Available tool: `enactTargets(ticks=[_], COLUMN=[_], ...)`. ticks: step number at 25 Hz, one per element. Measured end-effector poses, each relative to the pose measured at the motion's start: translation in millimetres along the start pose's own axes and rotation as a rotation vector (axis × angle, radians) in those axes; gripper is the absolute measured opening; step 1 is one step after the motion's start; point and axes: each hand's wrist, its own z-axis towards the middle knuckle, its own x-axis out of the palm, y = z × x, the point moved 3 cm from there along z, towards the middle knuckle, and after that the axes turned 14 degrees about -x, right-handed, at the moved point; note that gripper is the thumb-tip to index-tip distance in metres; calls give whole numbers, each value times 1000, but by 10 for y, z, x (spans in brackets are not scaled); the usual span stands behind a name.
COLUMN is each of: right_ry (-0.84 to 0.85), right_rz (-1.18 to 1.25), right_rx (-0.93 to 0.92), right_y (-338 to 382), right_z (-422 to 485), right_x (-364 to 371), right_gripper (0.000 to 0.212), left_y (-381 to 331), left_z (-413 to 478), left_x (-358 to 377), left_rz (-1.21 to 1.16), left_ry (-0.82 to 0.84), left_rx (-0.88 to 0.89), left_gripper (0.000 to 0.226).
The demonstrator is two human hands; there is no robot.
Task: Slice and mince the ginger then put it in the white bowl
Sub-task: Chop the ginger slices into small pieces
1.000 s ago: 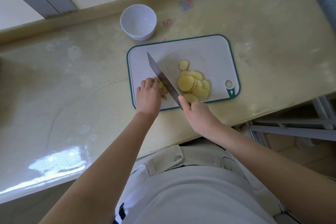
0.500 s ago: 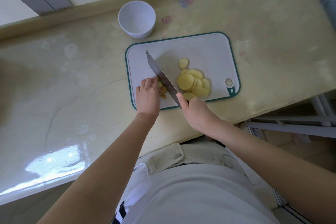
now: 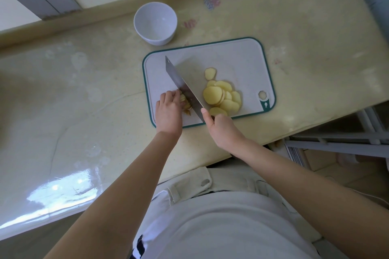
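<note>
A white cutting board (image 3: 235, 54) with a green rim lies on the pale yellow counter. My left hand (image 3: 168, 111) holds a small ginger piece (image 3: 185, 103) down on the board's near left part, fingers curled over it. My right hand (image 3: 221, 128) grips the handle of a cleaver (image 3: 182, 86), whose blade stands on the board right beside the ginger piece. A pile of several pale yellow ginger slices (image 3: 221, 99) lies to the right of the blade. The white bowl (image 3: 155, 23) stands empty just beyond the board's far left corner.
The counter's near edge (image 3: 273, 136) runs just below the board, with a metal rack (image 3: 336, 139) under it at the right. A low raised ledge (image 3: 105, 19) borders the counter's far side. Bare counter stretches to the left of the board.
Both hands and the cleaver stay at about the same spot on the board; the blade sits slightly closer to my left fingers. The slice pile is unchanged.
</note>
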Motion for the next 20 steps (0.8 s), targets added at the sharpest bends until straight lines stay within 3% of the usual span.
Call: enactTargets(ticks=[4, 10, 17, 20], right_ry=[-19, -80, -97, -60], right_rz=[48, 49, 36, 30], right_rx=[-22, -85, -102, -82], right_y=[-11, -8, 35, 34], right_z=[28, 13, -48, -89], right_x=[-55, -98, -179, -149], right_gripper=[51, 63, 64, 64], left_y=[-23, -37, -41, -19], left_z=[-6, 31, 32, 10], left_x=[32, -21, -134, -160], left_rz=[14, -86, -177, -268], left_ry=[9, 33, 138, 114], left_rx=[19, -11, -48, -94], left_gripper=[36, 31, 53, 46])
